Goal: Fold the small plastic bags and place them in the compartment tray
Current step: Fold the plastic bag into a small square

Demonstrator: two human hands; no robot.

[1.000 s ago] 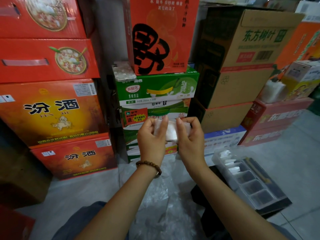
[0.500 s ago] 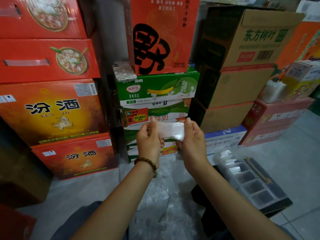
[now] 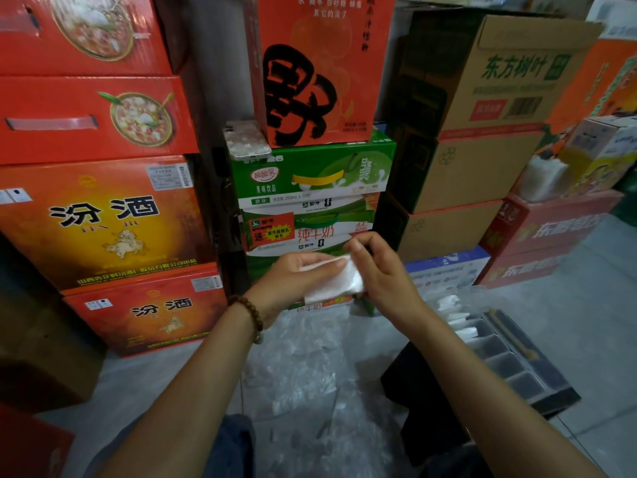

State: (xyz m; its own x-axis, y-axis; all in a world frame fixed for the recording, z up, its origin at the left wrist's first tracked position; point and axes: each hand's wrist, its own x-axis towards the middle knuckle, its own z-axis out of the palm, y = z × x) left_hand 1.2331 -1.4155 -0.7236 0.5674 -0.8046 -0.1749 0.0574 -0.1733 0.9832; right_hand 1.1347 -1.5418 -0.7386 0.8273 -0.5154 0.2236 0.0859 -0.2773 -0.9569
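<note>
- Nearest, on the floor between the forearms: loose heap of clear plastic bags [image 3: 310, 381].
- Low right: compartment tray [image 3: 548, 374] atop a dark block, with folded white bags [image 3: 455, 310] in its far compartments.
- Mid-air, centre: small plastic bag [image 3: 339, 284], white, partly folded, well apart from the tray.
- Left hand [image 3: 293, 276], bead bracelet [image 3: 253, 315] at wrist: gripping the bag's left part, fingers laid along its top edge.
- Right hand [image 3: 386, 270]: fingers curled, pinching the bag's right edge.
- Behind: green milk carton [image 3: 310, 177], phone [image 3: 246, 139] on top.

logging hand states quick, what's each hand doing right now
left hand: holds the plastic bag between thumb and fingers.
right hand: pinches the same bag's edge.
</note>
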